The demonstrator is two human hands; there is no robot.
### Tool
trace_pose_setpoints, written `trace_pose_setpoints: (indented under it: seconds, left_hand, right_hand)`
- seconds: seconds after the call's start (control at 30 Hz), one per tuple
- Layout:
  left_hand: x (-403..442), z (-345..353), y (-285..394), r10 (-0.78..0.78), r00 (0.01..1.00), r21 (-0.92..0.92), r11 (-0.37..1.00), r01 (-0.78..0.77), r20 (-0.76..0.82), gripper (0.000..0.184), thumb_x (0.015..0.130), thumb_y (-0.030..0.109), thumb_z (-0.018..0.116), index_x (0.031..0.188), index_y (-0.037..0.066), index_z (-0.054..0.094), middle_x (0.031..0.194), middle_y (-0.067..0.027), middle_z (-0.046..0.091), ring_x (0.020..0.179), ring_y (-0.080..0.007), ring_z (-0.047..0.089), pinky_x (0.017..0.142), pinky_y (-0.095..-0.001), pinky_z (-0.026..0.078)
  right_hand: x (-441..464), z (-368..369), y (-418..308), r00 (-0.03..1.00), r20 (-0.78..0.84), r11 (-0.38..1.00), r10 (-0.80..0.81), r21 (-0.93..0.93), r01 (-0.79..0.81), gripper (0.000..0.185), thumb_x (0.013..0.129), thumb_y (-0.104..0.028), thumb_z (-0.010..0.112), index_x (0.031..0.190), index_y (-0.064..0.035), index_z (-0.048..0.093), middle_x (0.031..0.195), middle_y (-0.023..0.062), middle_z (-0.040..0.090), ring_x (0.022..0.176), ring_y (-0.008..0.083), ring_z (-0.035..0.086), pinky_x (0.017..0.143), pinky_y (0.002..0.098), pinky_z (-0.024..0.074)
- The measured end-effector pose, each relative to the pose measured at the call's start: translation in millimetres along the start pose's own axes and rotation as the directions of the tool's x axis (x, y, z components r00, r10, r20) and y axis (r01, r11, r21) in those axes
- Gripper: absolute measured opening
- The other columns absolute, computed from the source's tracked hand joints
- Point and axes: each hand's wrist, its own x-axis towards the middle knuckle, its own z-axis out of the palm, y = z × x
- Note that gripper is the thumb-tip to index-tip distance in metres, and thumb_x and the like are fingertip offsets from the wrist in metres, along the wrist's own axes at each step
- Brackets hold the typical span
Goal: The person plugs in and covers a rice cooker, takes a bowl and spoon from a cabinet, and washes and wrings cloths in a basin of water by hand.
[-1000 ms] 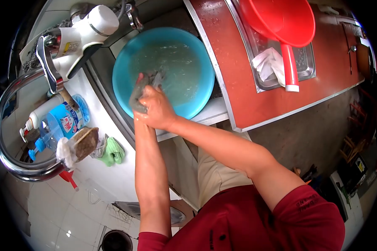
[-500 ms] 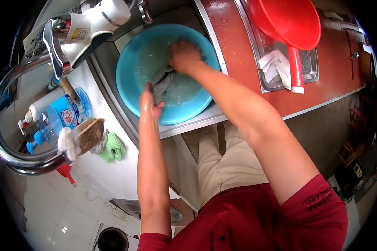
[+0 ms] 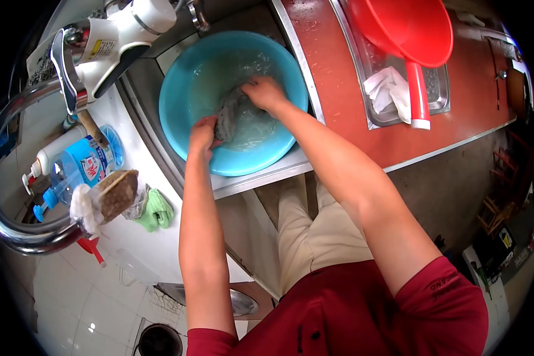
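Observation:
A wet grey cloth (image 3: 228, 116) lies partly in cloudy water inside a blue plastic basin (image 3: 173, 77), which stands in the sink. My left hand (image 3: 203, 135) grips the cloth's near-left end, fingers closed on it. At the far-right end, my right hand (image 3: 263, 92) pinches the same cloth between thumb and fingers. The cloth stretches between both hands at the water's surface, its lower part blurred by the water.
A chrome faucet (image 3: 47, 240) curves in at left, near a blue detergent bottle (image 3: 89, 166) and a green cloth (image 3: 156, 210). On the red counter (image 3: 350, 133), a red ladle-shaped scoop (image 3: 418, 95) rests over a metal tray (image 3: 391, 121) with a white cloth (image 3: 385, 89).
My right hand has come down from the far side and closed on the cloth. The cloth is now raised and stretched between both hands.

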Motion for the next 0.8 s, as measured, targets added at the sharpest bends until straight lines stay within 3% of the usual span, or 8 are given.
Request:
trace_pose_setpoints:
  seconds: [0.13,0.27,0.37,0.47,0.53,0.6,0.67,0.8]
  left_hand:
    - [13.4,-8.5,-9.4,0.294,0.939,-0.099,0.944,-0.315,-0.177,0.026,0.093,0.03,0.054,0.105,0.008,0.059,0.09,0.0006,0.06,0.08,-0.0118,0.054,0.075,-0.0294,0.046]
    - [-12.9,-18.9,17.5,0.398,0.891,-0.369,0.811,-0.453,-0.22,0.02,0.096,0.025,0.051,0.1,0.006,0.057,0.09,-0.0011,0.059,0.077,-0.0119,0.051,0.076,-0.027,0.044]
    - [-33.3,-13.8,34.7,0.498,0.836,-0.374,0.747,-0.549,-0.233,0.018,0.097,0.019,0.046,0.097,0.004,0.056,0.09,-0.0054,0.058,0.08,-0.0136,0.053,0.074,-0.0288,0.045]
    - [-53.1,-16.0,52.8,0.378,0.908,-0.597,0.691,-0.408,-0.183,0.022,0.096,0.021,0.048,0.101,0.001,0.056,0.097,-0.008,0.06,0.089,-0.0164,0.058,0.078,-0.0322,0.048]
    - [-59.6,-19.4,58.3,0.303,0.949,-0.646,0.708,-0.287,-0.091,0.028,0.094,0.024,0.054,0.106,-0.002,0.057,0.097,-0.0092,0.063,0.089,-0.019,0.061,0.079,-0.0345,0.051]
    - [-72.5,-18.1,57.2,0.167,0.941,-0.479,0.878,-0.005,0.296,0.031,0.09,0.023,0.06,0.109,-0.002,0.057,0.094,-0.0096,0.065,0.082,-0.0203,0.063,0.075,-0.0348,0.053]
    - [-68.2,-10.4,44.5,0.129,0.941,-0.433,0.901,0.02,0.311,0.033,0.088,0.02,0.063,0.111,-0.002,0.058,0.094,-0.0105,0.067,0.079,-0.0208,0.065,0.071,-0.0347,0.054]
    - [-27.9,-2.0,13.1,0.147,0.962,-0.361,0.931,-0.055,0.232,0.039,0.086,0.017,0.065,0.117,-0.004,0.055,0.106,-0.0134,0.065,0.094,-0.0215,0.063,0.083,-0.0331,0.051]
  right_hand:
    - [-4.7,3.2,-5.3,0.947,-0.269,0.957,-0.179,-0.269,0.104,0.035,0.079,-0.029,0.056,0.103,-0.0058,0.068,0.106,0.0212,0.064,0.101,0.035,0.061,0.087,0.0398,0.0482]
    - [-5.5,-8.0,-30.1,0.978,-0.197,0.959,-0.06,-0.282,0.002,0.032,0.081,-0.024,0.049,0.098,-0.0064,0.069,0.105,0.0191,0.065,0.1,0.0377,0.06,0.088,0.0422,0.0476]
    - [1.3,-8.1,-40.0,0.949,-0.212,0.971,-0.235,-0.082,0.223,0.032,0.082,-0.026,0.048,0.095,-0.0047,0.069,0.098,0.0178,0.067,0.092,0.0335,0.064,0.081,0.0416,0.0485]
    - [3.7,-7.0,-65.3,0.898,-0.093,0.875,-0.43,0.203,0.44,0.03,0.083,-0.025,0.05,0.092,-0.0034,0.068,0.091,0.0168,0.068,0.083,0.027,0.065,0.072,0.0404,0.0486]
    - [0.2,-14.2,-88.1,0.969,0.083,0.95,-0.233,0.231,0.209,0.023,0.081,-0.021,0.055,0.091,-0.0029,0.065,0.083,0.0123,0.064,0.069,0.0269,0.054,0.07,0.0356,0.045]
    - [15.8,-20.8,-92.6,0.941,0.083,0.945,-0.327,0.018,0.326,0.021,0.08,-0.018,0.056,0.093,-0.0047,0.066,0.088,0.0125,0.066,0.079,0.0285,0.06,0.075,0.0368,0.0469]
    - [27.9,-22.9,-93.9,0.861,0.25,0.717,-0.443,-0.479,0.507,0.029,0.08,-0.022,0.06,0.104,-0.0074,0.067,0.096,0.014,0.068,0.097,0.0266,0.064,0.083,0.037,0.0487]
    - [30.2,-14.5,-74.1,0.858,0.294,0.558,-0.421,-0.661,0.501,0.039,0.08,-0.026,0.062,0.117,-0.0129,0.061,0.115,0.0145,0.062,0.11,0.0307,0.058,0.09,0.0388,0.047]
